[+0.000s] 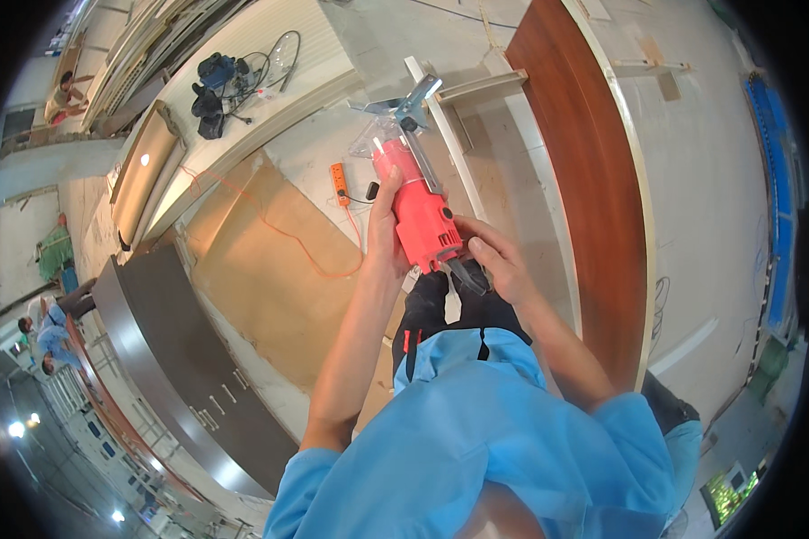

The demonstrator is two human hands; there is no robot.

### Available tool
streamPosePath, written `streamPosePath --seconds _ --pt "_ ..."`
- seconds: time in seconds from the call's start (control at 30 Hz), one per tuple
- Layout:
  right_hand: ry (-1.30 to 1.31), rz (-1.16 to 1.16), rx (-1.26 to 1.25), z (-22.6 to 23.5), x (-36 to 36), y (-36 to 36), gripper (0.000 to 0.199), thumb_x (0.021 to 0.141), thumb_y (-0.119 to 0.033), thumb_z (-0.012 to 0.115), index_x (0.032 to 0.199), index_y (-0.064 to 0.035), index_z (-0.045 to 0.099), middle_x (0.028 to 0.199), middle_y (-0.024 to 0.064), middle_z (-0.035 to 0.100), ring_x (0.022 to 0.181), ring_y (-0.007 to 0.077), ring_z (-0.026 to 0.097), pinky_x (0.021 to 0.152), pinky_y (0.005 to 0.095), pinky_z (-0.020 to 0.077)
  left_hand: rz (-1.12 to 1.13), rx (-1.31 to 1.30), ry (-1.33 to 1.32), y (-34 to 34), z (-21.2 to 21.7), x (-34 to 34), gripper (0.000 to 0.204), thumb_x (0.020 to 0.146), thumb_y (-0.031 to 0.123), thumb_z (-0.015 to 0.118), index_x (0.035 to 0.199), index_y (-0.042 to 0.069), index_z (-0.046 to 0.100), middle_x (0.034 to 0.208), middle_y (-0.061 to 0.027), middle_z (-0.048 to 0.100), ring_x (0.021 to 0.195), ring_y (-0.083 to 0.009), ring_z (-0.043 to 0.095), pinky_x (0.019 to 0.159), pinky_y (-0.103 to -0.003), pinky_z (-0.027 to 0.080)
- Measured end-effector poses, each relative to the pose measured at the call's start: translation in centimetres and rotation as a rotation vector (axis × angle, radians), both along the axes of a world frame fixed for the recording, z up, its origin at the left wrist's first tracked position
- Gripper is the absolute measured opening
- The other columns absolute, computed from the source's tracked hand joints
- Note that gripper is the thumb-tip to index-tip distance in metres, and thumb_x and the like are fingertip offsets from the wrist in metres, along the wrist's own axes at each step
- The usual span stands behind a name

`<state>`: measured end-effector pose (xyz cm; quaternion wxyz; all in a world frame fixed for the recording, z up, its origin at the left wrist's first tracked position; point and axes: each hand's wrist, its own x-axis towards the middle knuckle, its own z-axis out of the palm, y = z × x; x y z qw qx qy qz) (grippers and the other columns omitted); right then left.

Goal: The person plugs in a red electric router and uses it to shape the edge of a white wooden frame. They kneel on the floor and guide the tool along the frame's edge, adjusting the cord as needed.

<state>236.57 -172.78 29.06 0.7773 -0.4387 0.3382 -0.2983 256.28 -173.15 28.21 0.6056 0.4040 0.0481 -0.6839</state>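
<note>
A red trim router (415, 205) with a clear base and a metal side guide (427, 162) is held up in front of my body. My left hand (387, 211) is closed round the left side of its body, thumb on top. At the rear end, my right hand (499, 256) grips the right side, its fingertips partly hidden behind the housing. A dark cord sleeve (467, 276) comes out of the rear beside my right thumb. The guide's angled metal plate (413, 103) points away from me.
An orange power strip (339, 184) with a black plug lies on the floor, its orange cord looping left. Blue and black power tools (216, 76) rest on a pale panel stack. A reddish-brown panel (593, 180) stands at right, a dark panel (180, 368) at left. Other people are at far left.
</note>
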Motion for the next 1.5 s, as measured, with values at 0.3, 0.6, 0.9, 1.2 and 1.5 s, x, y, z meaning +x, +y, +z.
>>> streamPosePath --seconds 0.3,0.6,0.9,1.2,1.5 --pt "0.01 -0.031 0.121 -3.9 -1.0 0.8 0.048 0.102 -0.014 0.054 0.147 0.0042 0.051 0.122 0.0109 0.067 0.105 0.0161 0.063 0.093 0.0321 0.0503 -0.012 0.156 0.165 -0.5 -5.8 -1.1 0.062 0.092 0.052 0.07 0.118 -0.002 0.055 0.092 -0.0161 0.069 0.078 -0.0271 0.071 0.064 -0.04 0.063" --pt "0.592 -0.106 -0.71 -7.8 3.2 2.9 0.069 0.081 -0.021 0.081 0.141 -0.0004 0.055 0.125 0.0167 0.064 0.106 0.0279 0.068 0.085 0.0365 0.0564 -0.138 0.292 0.033 1.4 -12.4 1.4 0.056 0.091 0.05 0.072 0.114 0.002 0.056 0.089 -0.0163 0.07 0.079 -0.028 0.071 0.071 -0.043 0.062" --pt "0.723 -0.03 -0.779 -18.6 3.7 6.7 0.062 0.075 -0.02 0.079 0.13 0.0008 0.061 0.117 0.0171 0.061 0.085 0.0291 0.071 0.069 0.0365 0.0589 -0.087 0.403 -0.065 5.7 -23.1 0.7 0.058 0.089 0.052 0.073 0.115 0.003 0.055 0.089 -0.0146 0.069 0.076 -0.0264 0.071 0.065 -0.041 0.062" --pt "0.66 -0.017 -0.697 -27.9 0.3 9.8 0.064 0.075 -0.017 0.08 0.132 0.0022 0.059 0.12 0.0199 0.059 0.089 0.0314 0.069 0.072 0.0378 0.0593 -0.123 0.457 0.011 9.1 -31.9 -2.1 0.049 0.093 0.043 0.073 0.114 0.004 0.053 0.089 -0.0131 0.067 0.074 -0.0239 0.07 0.067 -0.039 0.061" --pt "0.528 -0.002 -0.409 -31.5 -1.7 9.4 0.078 0.078 -0.019 0.084 0.145 -0.0021 0.049 0.128 0.0208 0.062 0.109 0.0347 0.067 0.09 0.0403 0.0554 -0.148 0.367 0.004 6.9 -34.2 -2.5 0.058 0.091 0.049 0.071 0.116 0.0 0.052 0.09 -0.0174 0.067 0.076 -0.029 0.071 0.068 -0.042 0.062"
